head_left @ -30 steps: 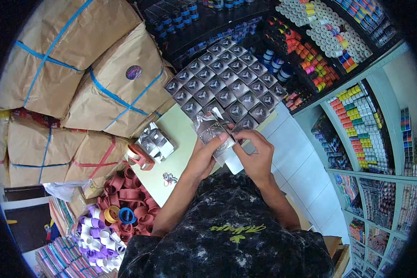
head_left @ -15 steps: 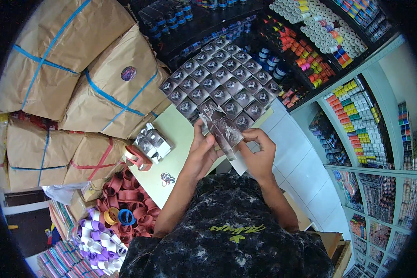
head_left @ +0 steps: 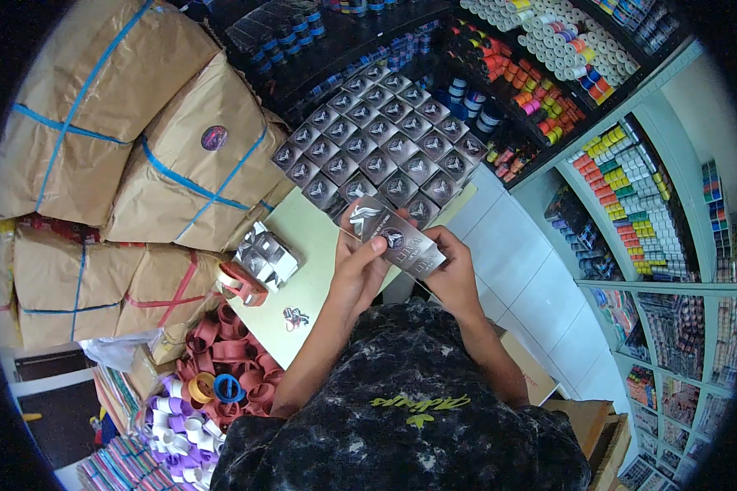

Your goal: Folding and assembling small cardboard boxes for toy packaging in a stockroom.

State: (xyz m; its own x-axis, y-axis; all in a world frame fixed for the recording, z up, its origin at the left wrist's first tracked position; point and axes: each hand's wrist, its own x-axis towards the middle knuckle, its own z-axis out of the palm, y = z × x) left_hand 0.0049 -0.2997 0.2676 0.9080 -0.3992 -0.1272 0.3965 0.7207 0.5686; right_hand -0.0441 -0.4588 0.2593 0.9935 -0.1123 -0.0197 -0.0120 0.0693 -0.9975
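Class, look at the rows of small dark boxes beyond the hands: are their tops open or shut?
Shut, it appears: the boxes show flat printed faces upward, with no raised flaps visible.

Carton in the hands [head_left: 412,252]: dark grey shading to silver, white winged emblem, pale lettering. Massed boxes [head_left: 377,147]: near-black to grey gradient tops, round dark emblem with white winged figure, repeating as a diamond-like grid. Tabletop [head_left: 315,233]: pale yellow-green. Tape dispenser [head_left: 250,290]: red. Parcels [head_left: 201,106]: plain brown; straps [head_left: 65,127] mostly blue, one red cross. Heaped rings [head_left: 229,352]: brick red, one yellow and one blue among them. Nearby spools [head_left: 192,425]: purple, white. Shirt [head_left: 401,360]: black, mottled grey, yellow-green lettering. Floor tiles [head_left: 532,286]: bluish white. Shelved reels [head_left: 630,196]: orange, yellow, white, green bands.
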